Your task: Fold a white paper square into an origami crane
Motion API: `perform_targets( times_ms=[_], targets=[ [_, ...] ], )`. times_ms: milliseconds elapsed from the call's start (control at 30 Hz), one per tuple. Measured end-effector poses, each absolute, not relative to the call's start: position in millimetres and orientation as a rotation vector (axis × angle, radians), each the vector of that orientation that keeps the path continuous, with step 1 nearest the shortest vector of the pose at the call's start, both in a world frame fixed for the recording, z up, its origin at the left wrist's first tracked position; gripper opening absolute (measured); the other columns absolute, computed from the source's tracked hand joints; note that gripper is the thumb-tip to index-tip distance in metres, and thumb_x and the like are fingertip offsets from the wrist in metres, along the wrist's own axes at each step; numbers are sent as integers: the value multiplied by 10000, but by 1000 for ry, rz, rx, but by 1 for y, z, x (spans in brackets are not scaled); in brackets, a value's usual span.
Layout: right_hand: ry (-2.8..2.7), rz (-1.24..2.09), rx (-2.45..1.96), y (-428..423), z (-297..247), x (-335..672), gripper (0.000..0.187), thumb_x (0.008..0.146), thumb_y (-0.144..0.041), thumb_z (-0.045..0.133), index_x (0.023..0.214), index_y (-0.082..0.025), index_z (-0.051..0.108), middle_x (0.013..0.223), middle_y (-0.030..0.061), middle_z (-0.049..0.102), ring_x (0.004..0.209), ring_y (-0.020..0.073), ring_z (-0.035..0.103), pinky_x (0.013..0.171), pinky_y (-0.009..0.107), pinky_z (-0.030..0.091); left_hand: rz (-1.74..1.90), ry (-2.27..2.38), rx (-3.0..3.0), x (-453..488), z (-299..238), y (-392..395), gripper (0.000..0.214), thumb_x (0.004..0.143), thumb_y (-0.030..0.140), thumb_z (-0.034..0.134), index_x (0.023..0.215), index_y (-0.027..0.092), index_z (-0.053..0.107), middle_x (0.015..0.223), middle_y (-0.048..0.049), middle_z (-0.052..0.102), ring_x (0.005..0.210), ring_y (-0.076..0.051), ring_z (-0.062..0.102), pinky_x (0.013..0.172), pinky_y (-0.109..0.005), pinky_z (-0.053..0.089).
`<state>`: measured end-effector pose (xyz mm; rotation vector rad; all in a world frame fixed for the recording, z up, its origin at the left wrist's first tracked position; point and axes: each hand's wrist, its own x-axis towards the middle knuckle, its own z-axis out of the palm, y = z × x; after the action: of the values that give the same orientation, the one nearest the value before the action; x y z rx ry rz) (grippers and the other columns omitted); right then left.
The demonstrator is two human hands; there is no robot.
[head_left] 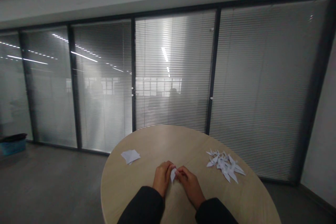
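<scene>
At the left of the round table (168, 140) lies a small stack of white sheets (130, 156), their corners fanned unevenly, with one corner angled out to the right. Next comes the left hand (161, 176), its dark-sleeved forearm slanting inward from the lower left, back of the hand upward, fingers bent over to the right; its grip pinches the upper edge of a white folded paper (173, 176). That paper sits between the two hands above the near middle of the table; whether it touches the surface I cannot tell. It is narrow, its long axis running nearly straight away from the person, a pointed tip aimed back toward them, the far end partly covered by fingers. The right hand (189, 183) reaches in from the lower right, fingers curled leftward, its grip pinching the paper's right edge. Farther right lies a pile of spiky folded pieces (226, 164), several points facing the person.
</scene>
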<state>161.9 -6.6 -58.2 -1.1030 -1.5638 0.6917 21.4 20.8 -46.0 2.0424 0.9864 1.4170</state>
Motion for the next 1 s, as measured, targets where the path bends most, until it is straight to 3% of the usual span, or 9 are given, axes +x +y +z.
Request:
perform_targets(
  times_ms=[200, 467, 633, 700, 1000],
  targets=[
    [-1584, 595, -1126, -12, -52, 162, 360, 828, -535, 489, 770, -203, 615, 726, 19, 670, 711, 185, 621, 668, 248, 458, 1414, 917, 1865, 26, -46, 22, 348, 866, 425, 411, 698, 171, 579, 627, -7, 562, 634, -154, 517, 602, -242, 381],
    [-1605, 518, -1111, -17, -46, 162, 373, 830, -532, 492, 732, -195, 619, 702, 11, 659, 692, 171, 605, 664, 227, 445, 1371, 760, 1636, 30, -56, 35, 382, 792, 524, 512, 679, 160, 549, 623, 12, 515, 624, -138, 478, 601, -246, 370],
    [-1525, 481, -1126, -12, -49, 169, 354, 833, -520, 487, 780, -206, 642, 750, 26, 684, 712, 180, 620, 672, 230, 462, 1281, 592, 1480, 31, -62, 43, 380, 658, 467, 695, 839, 164, 553, 664, 21, 531, 591, -114, 488, 586, -234, 381],
    [-1488, 473, -1137, -10, -50, 170, 334, 819, -510, 511, 773, -208, 646, 750, 27, 691, 701, 182, 630, 661, 234, 471, 1239, 603, 1454, 31, -64, 45, 384, 601, 418, 745, 812, 159, 558, 647, 24, 531, 568, -108, 488, 575, -231, 381],
    [-1405, 418, -1073, -2, -57, 172, 314, 757, -444, 610, 947, -202, 671, 933, 83, 692, 872, 225, 642, 706, 296, 530, 1345, 832, 1696, 25, -59, 38, 165, 697, 317, 661, 704, 165, 598, 643, 6, 573, 626, -137, 512, 597, -234, 365]
  ],
)
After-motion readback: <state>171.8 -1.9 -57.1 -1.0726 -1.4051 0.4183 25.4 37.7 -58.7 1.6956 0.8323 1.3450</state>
